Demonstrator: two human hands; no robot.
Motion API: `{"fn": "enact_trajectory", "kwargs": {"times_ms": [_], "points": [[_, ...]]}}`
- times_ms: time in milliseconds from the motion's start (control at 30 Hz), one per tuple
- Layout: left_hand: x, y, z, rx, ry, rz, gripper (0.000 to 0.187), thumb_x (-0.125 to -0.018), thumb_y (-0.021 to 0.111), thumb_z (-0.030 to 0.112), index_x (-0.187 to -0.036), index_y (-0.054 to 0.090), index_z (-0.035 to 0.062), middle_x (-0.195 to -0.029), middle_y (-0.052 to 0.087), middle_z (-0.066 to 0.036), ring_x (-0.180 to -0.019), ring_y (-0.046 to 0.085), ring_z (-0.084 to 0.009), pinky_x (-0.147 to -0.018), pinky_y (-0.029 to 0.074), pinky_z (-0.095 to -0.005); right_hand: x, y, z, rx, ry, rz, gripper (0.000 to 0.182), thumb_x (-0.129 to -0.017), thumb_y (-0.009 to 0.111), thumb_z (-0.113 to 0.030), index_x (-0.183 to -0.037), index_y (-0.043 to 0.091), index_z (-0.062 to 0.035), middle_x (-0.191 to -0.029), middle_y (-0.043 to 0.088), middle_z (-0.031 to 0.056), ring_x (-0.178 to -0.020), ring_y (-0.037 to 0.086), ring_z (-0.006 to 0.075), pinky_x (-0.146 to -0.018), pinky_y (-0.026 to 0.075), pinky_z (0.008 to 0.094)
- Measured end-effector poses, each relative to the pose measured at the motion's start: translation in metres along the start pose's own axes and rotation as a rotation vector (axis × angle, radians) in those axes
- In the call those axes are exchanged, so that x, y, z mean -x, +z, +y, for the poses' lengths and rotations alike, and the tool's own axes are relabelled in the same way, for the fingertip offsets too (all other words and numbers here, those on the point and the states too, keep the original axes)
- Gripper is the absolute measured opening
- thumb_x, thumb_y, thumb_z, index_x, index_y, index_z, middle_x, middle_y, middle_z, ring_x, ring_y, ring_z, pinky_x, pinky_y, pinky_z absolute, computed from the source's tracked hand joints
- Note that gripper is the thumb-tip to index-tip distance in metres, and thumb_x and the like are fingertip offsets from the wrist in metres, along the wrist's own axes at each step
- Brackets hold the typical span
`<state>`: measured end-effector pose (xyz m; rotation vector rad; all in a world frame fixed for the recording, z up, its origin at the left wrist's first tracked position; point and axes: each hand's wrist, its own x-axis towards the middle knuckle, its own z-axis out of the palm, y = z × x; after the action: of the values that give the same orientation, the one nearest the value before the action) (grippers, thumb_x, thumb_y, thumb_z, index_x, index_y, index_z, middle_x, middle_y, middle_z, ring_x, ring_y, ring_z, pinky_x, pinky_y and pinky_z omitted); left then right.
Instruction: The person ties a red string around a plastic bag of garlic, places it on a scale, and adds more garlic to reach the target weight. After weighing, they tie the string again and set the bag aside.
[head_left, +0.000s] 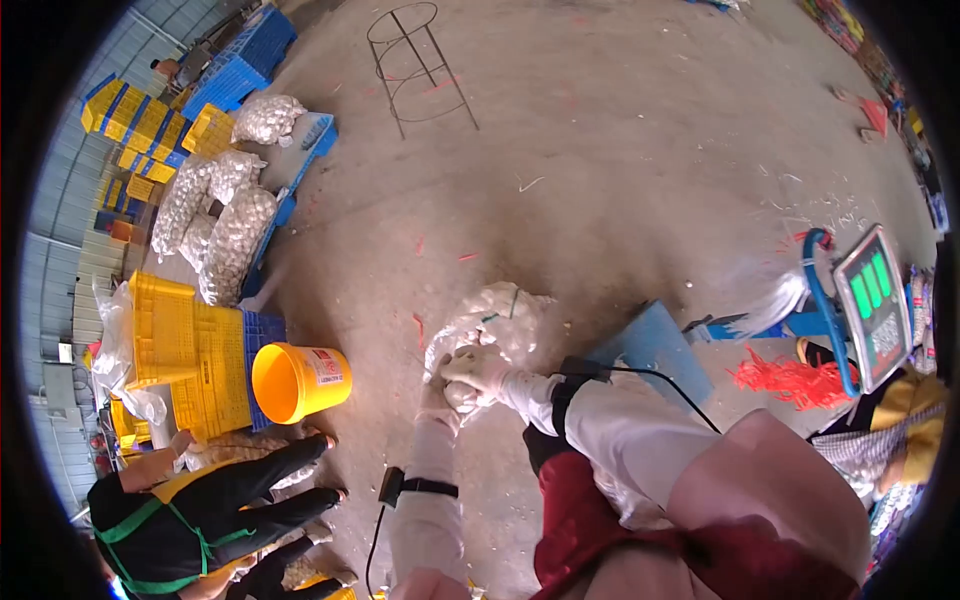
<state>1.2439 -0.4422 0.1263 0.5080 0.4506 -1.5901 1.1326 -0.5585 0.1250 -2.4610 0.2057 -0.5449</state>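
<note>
A mesh bag of pale round bulbs [508,312], which look like garlic, lies on the concrete floor in front of me. My right hand [478,368], in a whitish glove, is closed on the near end of the bag. Just left of it, my left hand [437,396] grips the same end, its fingers partly hidden by the right hand. A few pale bulbs show below and between my hands. Green strips show through the far part of the mesh.
A blue platform scale [655,350] with a lit display [874,308] stands at right, near red strips [795,380]. At left are a yellow bucket [302,383], stacked yellow crates [215,365], filled sacks [238,235] and a co-worker [215,515]. A wire stand [420,70] is farther off.
</note>
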Motion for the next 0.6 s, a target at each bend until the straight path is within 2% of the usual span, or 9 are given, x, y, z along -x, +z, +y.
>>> {"fn": "enact_trajectory", "kwargs": {"times_ms": [67, 100, 133, 200, 233, 333, 433, 500, 600], "points": [[-0.04, -0.015, 0.024, 0.106, -0.089, 0.096, 0.045, -0.095, 0.046, 0.04, -0.128, 0.05, 0.0096, -0.128, 0.053, -0.02, -0.11, 0.057, -0.0367, -0.084, 0.051, -0.0579, -0.024, -0.004, 0.014, -0.833, 0.846, -0.245, 0.031, -0.077, 0.065, -0.03, -0.105, 0.062, -0.0165, -0.105, 0.061, 0.0073, -0.1, 0.06, 0.0219, -0.084, 0.047, 0.0434], [-0.039, 0.011, 0.023, -0.174, -0.019, 0.258, 0.057, -0.093, 0.047, 0.047, -0.139, 0.039, 0.0146, -0.141, 0.041, -0.016, -0.126, 0.042, -0.0418, -0.091, 0.036, -0.0724, -0.036, -0.008, 0.019, -1.038, 1.299, -0.162, 0.036, -0.08, 0.063, -0.029, -0.114, 0.059, -0.0177, -0.114, 0.059, 0.0071, -0.108, 0.058, 0.0236, -0.091, 0.046, 0.0467], [-0.051, 0.013, 0.025, -0.155, -0.035, 0.268, 0.057, -0.093, 0.047, 0.047, -0.139, 0.039, 0.0146, -0.141, 0.041, -0.016, -0.126, 0.042, -0.0418, -0.091, 0.036, -0.0724, -0.039, -0.022, 0.022, -1.236, 1.455, -0.107, 0.039, -0.083, 0.06, -0.027, -0.12, 0.057, -0.0166, -0.116, 0.058, 0.0078, -0.11, 0.057, 0.0254, -0.094, 0.044, 0.0495], [-0.068, 0.014, 0.026, -0.296, 0.054, 0.737, 0.05, -0.094, 0.046, 0.045, -0.138, 0.037, 0.0237, -0.145, 0.038, -0.01, -0.123, 0.04, -0.0492, -0.094, 0.02, -0.0792, -0.035, -0.031, 0.035, -1.225, 1.448, -0.099, 0.039, -0.084, 0.059, -0.026, -0.121, 0.055, -0.0149, -0.116, 0.058, 0.0074, -0.11, 0.057, 0.0253, -0.093, 0.044, 0.0501], [-0.07, 0.013, 0.027, -0.287, 0.033, 0.7, 0.055, -0.095, 0.045, 0.044, -0.144, 0.024, 0.0326, -0.151, 0.027, -0.009, -0.129, 0.028, -0.0528, -0.097, 0.015, -0.0779, -0.03, -0.036, 0.039, -1.221, 1.411, -0.077, 0.039, -0.085, 0.058, -0.025, -0.122, 0.054, -0.0132, -0.117, 0.058, 0.007, -0.111, 0.056, 0.0251, -0.093, 0.043, 0.0508], [-0.061, 0.008, 0.02, -0.291, 0.066, 0.549, 0.054, -0.094, 0.047, 0.044, -0.144, 0.027, 0.0326, -0.148, 0.032, -0.01, -0.13, 0.031, -0.0466, -0.095, 0.019, -0.0783, -0.009, -0.078, 0.017, -1.289, 1.219, -0.026, 0.04, -0.085, 0.06, -0.027, -0.122, 0.055, -0.0129, -0.117, 0.057, 0.0062, -0.109, 0.055, 0.0239, -0.093, 0.043, 0.0489], [-0.017, 0.033, -0.015, -0.333, 0.183, 0.366, 0.046, -0.095, 0.045, 0.038, -0.136, 0.038, 0.0188, -0.137, 0.044, -0.01, -0.118, 0.046, -0.038, -0.096, 0.031, -0.0686, 0.046, -0.142, -0.031, -1.241, 0.902, 0.054, 0.039, -0.085, 0.063, -0.03, -0.117, 0.056, -0.0084, -0.108, 0.059, 0.0063, -0.101, 0.057, 0.0233, -0.088, 0.048, 0.0417], [0.02, 0.048, -0.05, -0.367, 0.161, 0.118, 0.041, -0.098, 0.038, 0.033, -0.135, 0.041, 0.0168, -0.135, 0.045, -0.014, -0.119, 0.047, -0.0337, -0.099, 0.037, -0.0561, 0.092, -0.204, -0.069, -0.998, 0.656, -0.062, 0.035, -0.087, 0.059, -0.031, -0.115, 0.058, -0.0091, -0.102, 0.061, 0.0086, -0.095, 0.059, 0.0235, -0.084, 0.048, 0.0393], [0.056, 0.065, -0.117, -0.433, 0.126, 0.236, 0.04, -0.096, 0.046, 0.034, -0.133, 0.046, 0.0175, -0.119, 0.057, -0.011, -0.11, 0.054, -0.0311, -0.09, 0.045, -0.0517, 0.18, -0.293, -0.136, -0.57, 0.445, -0.221, 0.033, -0.09, 0.054, -0.033, -0.111, 0.061, -0.01, -0.093, 0.063, 0.012, -0.087, 0.061, 0.0237, -0.078, 0.048, 0.0357]]}}
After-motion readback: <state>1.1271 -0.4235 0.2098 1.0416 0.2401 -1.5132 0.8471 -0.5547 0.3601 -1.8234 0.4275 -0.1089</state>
